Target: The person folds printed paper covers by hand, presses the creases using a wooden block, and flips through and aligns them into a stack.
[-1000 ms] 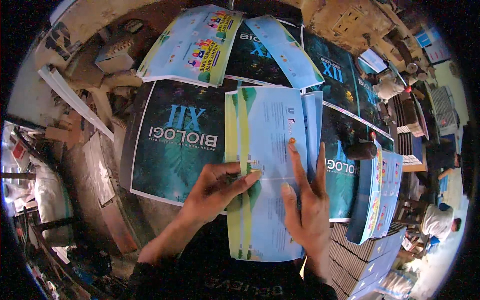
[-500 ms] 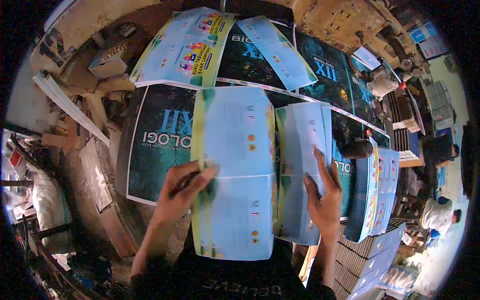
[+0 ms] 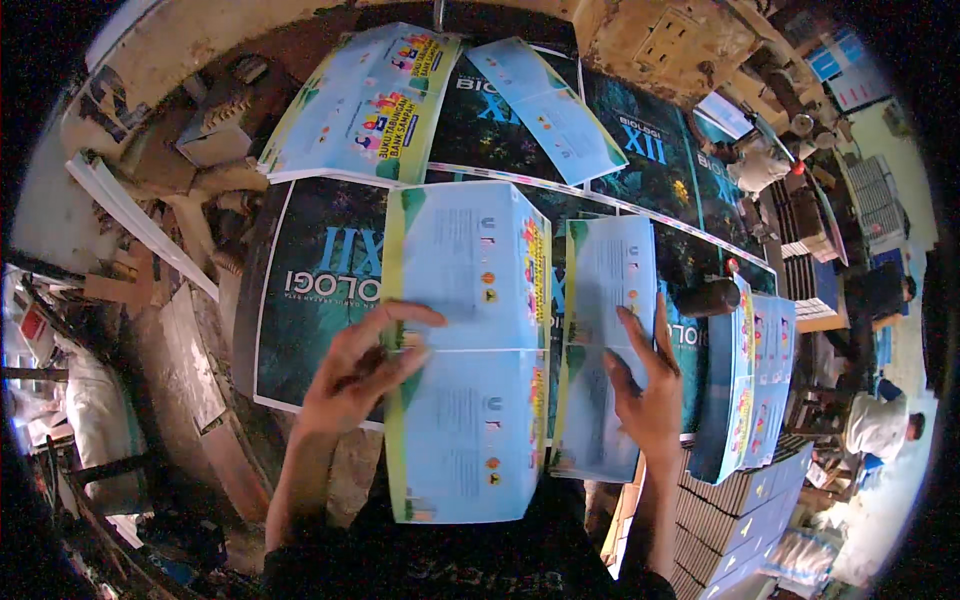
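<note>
My left hand point(image 3: 358, 368) lies flat on the left edge of a light blue printed cover sheet point(image 3: 468, 350) with a green and yellow margin, which is spread open in front of me. My right hand point(image 3: 645, 390) rests with spread fingers on a second light blue sheet point(image 3: 605, 300) just to the right. Both sheets lie on top of large dark teal printed cover sheets point(image 3: 320, 290) that cover the work surface.
More light blue sheets point(image 3: 365, 105) lie at the back, and one point(image 3: 545, 105) is angled beside them. A stack of folded sheets point(image 3: 745, 385) stands at right, with piles of bound books point(image 3: 740, 500) below. A dark cylinder point(image 3: 708, 296) lies nearby. A seated person point(image 3: 880, 425) is at far right.
The sheet that was folded under both hands has opened out; my left hand slid its left part leftward while my right hand stays on the right sheet.
</note>
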Demonstrator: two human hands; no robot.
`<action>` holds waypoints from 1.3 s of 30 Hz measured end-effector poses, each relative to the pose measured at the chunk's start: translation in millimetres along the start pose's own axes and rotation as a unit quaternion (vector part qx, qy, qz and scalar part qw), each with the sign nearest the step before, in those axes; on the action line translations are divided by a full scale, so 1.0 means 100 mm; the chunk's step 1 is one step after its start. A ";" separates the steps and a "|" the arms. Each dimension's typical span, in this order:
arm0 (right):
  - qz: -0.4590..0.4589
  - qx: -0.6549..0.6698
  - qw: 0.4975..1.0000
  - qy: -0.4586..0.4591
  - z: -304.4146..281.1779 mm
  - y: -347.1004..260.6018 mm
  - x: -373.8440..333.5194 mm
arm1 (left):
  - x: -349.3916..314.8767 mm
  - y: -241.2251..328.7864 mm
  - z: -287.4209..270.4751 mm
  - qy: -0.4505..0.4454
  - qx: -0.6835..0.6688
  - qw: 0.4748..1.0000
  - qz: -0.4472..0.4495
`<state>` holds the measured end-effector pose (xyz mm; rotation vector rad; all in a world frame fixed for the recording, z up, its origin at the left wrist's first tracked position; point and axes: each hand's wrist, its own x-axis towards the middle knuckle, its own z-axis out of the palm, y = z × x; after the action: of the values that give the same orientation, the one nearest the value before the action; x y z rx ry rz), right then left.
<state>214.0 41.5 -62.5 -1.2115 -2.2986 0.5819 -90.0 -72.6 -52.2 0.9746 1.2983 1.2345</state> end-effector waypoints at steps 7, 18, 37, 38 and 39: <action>-0.046 0.015 0.998 -0.036 -0.01 -0.74 0.08 | 0.22 -0.19 0.58 0.186 0.145 0.948 0.212; -0.066 -0.076 0.994 -0.046 -0.02 -0.81 0.09 | -0.03 -0.23 0.65 0.159 -0.106 0.981 -0.025; -0.070 -0.065 0.995 -0.025 -0.04 -0.62 0.07 | 0.01 -0.59 0.32 0.113 -0.220 0.969 -0.013; -0.045 0.002 0.998 -0.032 -0.07 -0.57 0.06 | -0.01 -0.64 0.28 0.144 -0.174 0.973 -0.037; -0.044 0.000 0.999 -0.027 -0.12 -0.49 0.06 | -0.03 -0.70 0.20 0.139 -0.173 0.974 -0.036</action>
<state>186.5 23.3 -24.5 -1.1014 -2.3836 0.5905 -62.7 -82.5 -119.1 0.5141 1.2603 1.5193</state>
